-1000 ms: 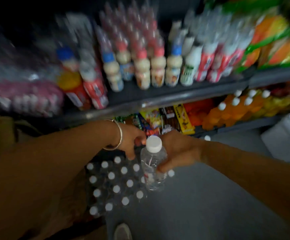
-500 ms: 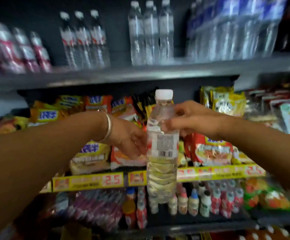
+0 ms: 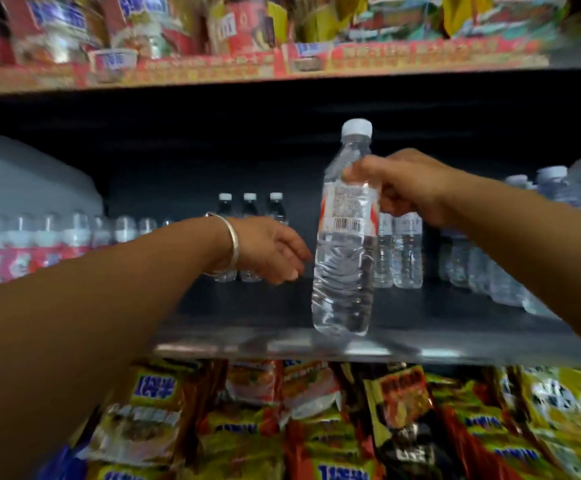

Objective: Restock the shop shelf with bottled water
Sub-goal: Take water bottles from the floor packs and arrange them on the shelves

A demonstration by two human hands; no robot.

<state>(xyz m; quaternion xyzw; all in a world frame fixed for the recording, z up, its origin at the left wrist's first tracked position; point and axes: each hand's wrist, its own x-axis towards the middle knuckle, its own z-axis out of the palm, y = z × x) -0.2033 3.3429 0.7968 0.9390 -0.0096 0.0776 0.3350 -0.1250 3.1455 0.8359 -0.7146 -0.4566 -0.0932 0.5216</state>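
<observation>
While my right hand [image 3: 410,185] pinches the water bottle [image 3: 346,244] at its shoulder above the shelf's [image 3: 282,348] front edge, my left hand [image 3: 268,251] hangs loose, holding nothing. I'd lower it upright, then slide it back toward the standing bottles [image 3: 400,251]. Blur smears the labels; the back row is dim.

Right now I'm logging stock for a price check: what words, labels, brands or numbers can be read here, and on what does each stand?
Nothing reads clearly enough to quote.
Clear plastic water bottle held by the right hand: barcode and small print, too small.
Red and yellow price strip on the upper shelf edge: blurred.
Yellow and red snack packets below: blue characters, blurred.
Red-labelled bottles at left: blurred.
</observation>
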